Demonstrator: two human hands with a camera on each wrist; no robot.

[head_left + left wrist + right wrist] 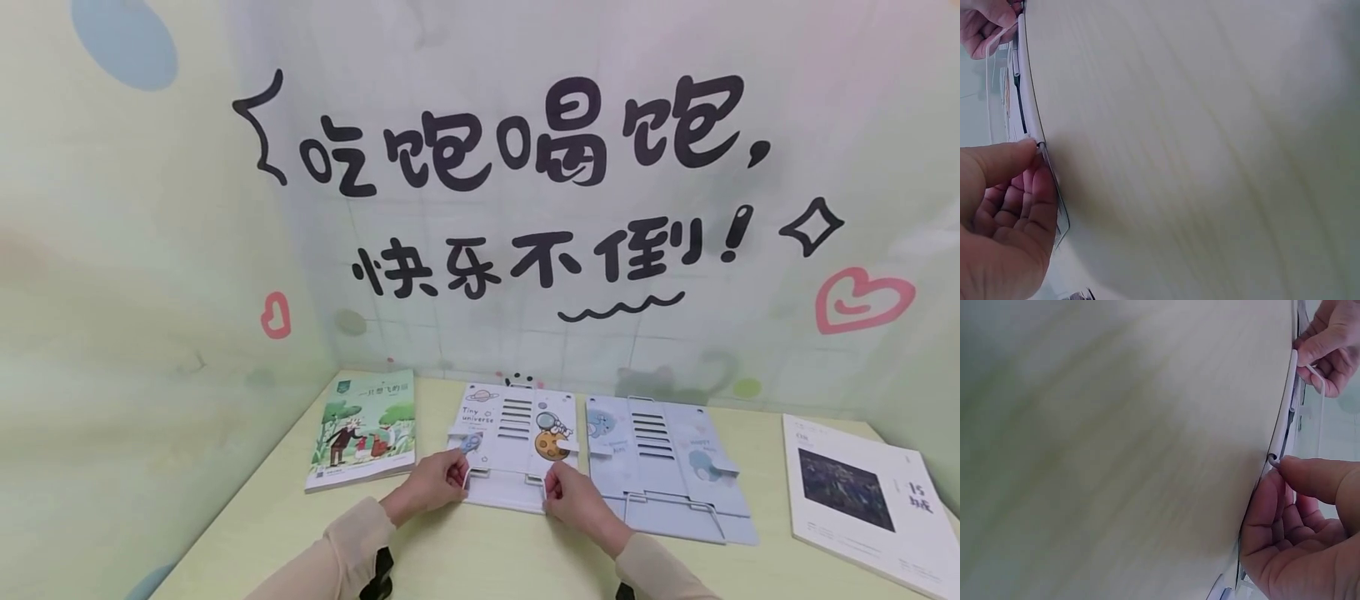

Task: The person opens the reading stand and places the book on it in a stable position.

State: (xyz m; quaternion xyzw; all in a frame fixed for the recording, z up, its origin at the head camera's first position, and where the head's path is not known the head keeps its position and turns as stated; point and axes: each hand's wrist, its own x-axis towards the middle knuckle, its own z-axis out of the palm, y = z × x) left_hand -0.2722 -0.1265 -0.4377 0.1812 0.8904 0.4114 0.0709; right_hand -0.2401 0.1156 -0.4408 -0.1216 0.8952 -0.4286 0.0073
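A white folding book stand [513,457] with a "Tiny universe" print, a planet and an astronaut lies flat on the table. My left hand [433,483] pinches one end of its white wire support [989,94] between thumb and fingers, at the stand's lower left. At the lower right, my right hand [576,498] pinches the other wire end, a small bent tip [1274,460] beside the stand's rolled edge [1283,419]. Both thumbs press on the wire from above. The fingers partly hide where the wire meets the stand.
A pale blue book stand [622,471] with its own wire support lies just right of the white one. A green illustrated book [367,429] lies to the left, a white book [862,492] at the far right. Behind the table [480,558] hangs a printed backdrop [487,333].
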